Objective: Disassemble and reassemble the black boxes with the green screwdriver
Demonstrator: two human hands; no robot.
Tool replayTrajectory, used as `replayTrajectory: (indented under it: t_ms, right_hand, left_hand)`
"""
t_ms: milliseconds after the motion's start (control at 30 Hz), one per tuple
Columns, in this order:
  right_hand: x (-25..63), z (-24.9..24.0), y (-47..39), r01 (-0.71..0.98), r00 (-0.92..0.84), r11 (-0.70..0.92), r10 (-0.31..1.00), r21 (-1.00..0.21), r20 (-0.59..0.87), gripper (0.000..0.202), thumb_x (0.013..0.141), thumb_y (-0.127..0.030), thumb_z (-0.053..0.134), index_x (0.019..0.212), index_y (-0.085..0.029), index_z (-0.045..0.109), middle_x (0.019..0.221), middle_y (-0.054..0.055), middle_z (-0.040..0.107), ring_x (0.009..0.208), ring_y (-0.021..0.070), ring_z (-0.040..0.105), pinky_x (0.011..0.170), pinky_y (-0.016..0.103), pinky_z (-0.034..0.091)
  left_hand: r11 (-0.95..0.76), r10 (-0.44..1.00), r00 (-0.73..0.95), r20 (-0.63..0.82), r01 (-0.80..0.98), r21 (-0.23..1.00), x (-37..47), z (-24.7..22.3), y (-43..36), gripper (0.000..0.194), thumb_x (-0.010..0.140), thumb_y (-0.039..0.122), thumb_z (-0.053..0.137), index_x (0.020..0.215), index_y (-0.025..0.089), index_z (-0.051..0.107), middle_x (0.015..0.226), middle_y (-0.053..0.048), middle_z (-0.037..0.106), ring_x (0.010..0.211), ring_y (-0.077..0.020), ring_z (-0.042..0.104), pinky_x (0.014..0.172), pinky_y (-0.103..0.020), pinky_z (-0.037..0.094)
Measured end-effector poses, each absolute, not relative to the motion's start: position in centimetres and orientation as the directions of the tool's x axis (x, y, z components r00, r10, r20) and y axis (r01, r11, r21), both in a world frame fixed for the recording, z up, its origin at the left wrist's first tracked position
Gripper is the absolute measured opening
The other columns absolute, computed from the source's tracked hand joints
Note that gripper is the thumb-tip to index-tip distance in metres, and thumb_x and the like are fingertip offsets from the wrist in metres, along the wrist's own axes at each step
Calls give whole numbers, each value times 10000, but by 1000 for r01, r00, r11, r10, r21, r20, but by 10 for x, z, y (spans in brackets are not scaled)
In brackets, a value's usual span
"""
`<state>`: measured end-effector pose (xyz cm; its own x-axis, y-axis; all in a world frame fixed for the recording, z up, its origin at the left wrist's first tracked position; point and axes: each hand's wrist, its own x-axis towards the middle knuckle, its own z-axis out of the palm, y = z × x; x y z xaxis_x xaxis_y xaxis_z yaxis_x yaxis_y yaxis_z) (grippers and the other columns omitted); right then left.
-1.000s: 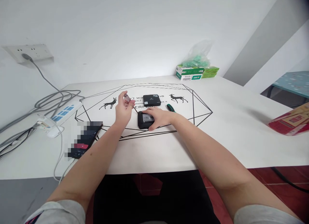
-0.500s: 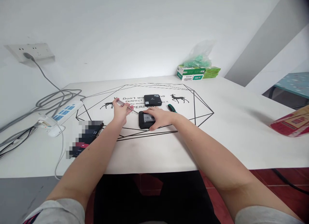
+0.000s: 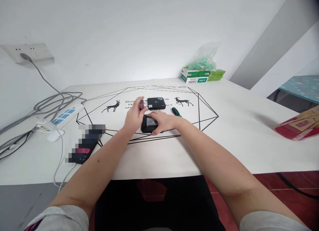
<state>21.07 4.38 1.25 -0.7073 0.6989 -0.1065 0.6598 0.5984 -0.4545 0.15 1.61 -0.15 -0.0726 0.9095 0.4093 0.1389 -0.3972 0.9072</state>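
My left hand (image 3: 134, 115) is closed around the translucent purplish handle of a screwdriver (image 3: 142, 105). It holds the screwdriver steeply, just above the far left edge of a small black device (image 3: 149, 125); the tip is hidden. My right hand (image 3: 161, 121) grips that device from its right side, fingers over the top and thumb at the near edge, and covers its right part. A pale printed label shows on the device. Just behind lies a second flat black box (image 3: 156, 103). A green and black handled tool (image 3: 175, 112) rests to the right of both.
A phone-like dark device (image 3: 87, 144) lies left of my left forearm. Beyond it are a power strip (image 3: 64, 118) and coiled grey cables (image 3: 62, 97). Green and white boxes (image 3: 195, 75) with a plastic bag (image 3: 204, 58) stand by the wall. A red package (image 3: 299, 126) sits far right.
My left hand has moved right, bringing the screwdriver from a slanted position to a steeper one at the device. My right hand stays on the device. The view has shifted slightly.
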Motion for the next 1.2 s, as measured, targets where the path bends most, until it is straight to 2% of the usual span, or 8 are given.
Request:
replayTrajectory:
  t_ms: [100, 233, 400, 567, 867, 1067, 1200]
  right_hand:
    - [210, 14, 43, 663, -699, 582, 706, -471, -111, 1189, 646, -640, 936, 1660, -233, 468, 1590, 189, 536, 1504, 465, 471, 1255, 620, 413]
    - [209, 16, 42, 664, -700, 580, 705, -471, -119, 1180, 661, -611, 935, 1670, -222, 461, 1630, 195, 517, 1541, 463, 449, 1274, 609, 404]
    - [212, 15, 42, 662, -697, 569, 707, -487, -121, 1159, 665, -575, 942, 1672, -256, 463, 1656, 172, 513, 1560, 444, 447, 1293, 600, 401]
    - [215, 13, 46, 647, -714, 587, 691, -487, -115, 1165, 686, -542, 934, 1698, -248, 436, 1689, 169, 490, 1593, 424, 430, 1317, 582, 379]
    - [219, 13, 50, 613, -737, 607, 669, -507, -90, 1144, 670, -466, 926, 1693, -250, 460, 1718, 151, 495, 1610, 428, 411, 1336, 608, 340]
    - [220, 12, 50, 631, -736, 604, 665, -487, -128, 1175, 666, -378, 900, 1731, -269, 415, 1821, 129, 358, 1704, 425, 271, 1386, 590, 266]
    - [221, 11, 50, 620, -743, 599, 655, -506, -135, 1186, 655, -329, 876, 1739, -262, 399, 1844, 140, 312, 1724, 443, 217, 1392, 635, 235]
  left_hand:
    - [-338, 920, -204, 336, 23, 941, -2, -3, 25, 591, 959, 161, 756, 1463, 375, 531, 1039, -9, 714, 967, -209, 794, 984, -364, 631]
    - [-199, 928, -349, 128, -177, 964, -15, -5, 39, 596, 980, 118, 662, 1456, 358, 395, 969, 19, 686, 845, -166, 802, 914, -361, 660]
    - [-62, 935, -353, -38, -267, 962, -26, -11, 51, 659, 932, 158, 766, 1414, 352, 359, 919, 47, 693, 798, -164, 805, 874, -369, 664]
    - [6, 941, -321, -102, -287, 958, -32, -13, 54, 667, 948, 174, 775, 1437, 350, 357, 876, 55, 687, 794, -181, 819, 862, -382, 672]
    - [59, 940, -298, -165, -334, 941, -33, -6, 52, 602, 998, 82, 674, 1463, 324, 379, 807, 55, 667, 690, -155, 782, 859, -405, 693]
    - [124, 942, -252, -221, -350, 928, -38, -8, 56, 653, 945, 104, 762, 1454, 329, 420, 806, 45, 679, 679, -176, 783, 910, -470, 687]
    - [152, 945, -224, -236, -337, 929, -40, -7, 55, 642, 952, 107, 759, 1453, 329, 425, 808, 42, 684, 691, -182, 793, 908, -468, 685]
